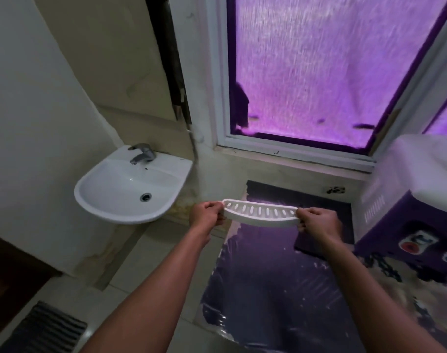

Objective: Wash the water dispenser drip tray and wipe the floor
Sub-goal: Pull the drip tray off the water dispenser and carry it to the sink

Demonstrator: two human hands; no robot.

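I hold a white curved drip tray (261,213) with a row of oval slots level in the air, above the floor. My left hand (206,214) grips its left end and my right hand (318,222) grips its right end. A white wall-mounted sink (108,207) with a chrome tap (141,154) hangs to the left of the tray, about a hand's width from my left hand. The water dispenser (408,207), white on top with a purple front and red and blue taps, stands at the right edge. The floor (146,256) below has pale tiles.
A dark shiny sheet (263,289) covers the floor under the tray. A window with purple-lit frosted glass (319,72) fills the wall ahead. A wall socket (335,190) sits low under the sill. A striped mat (46,329) lies at the bottom left.
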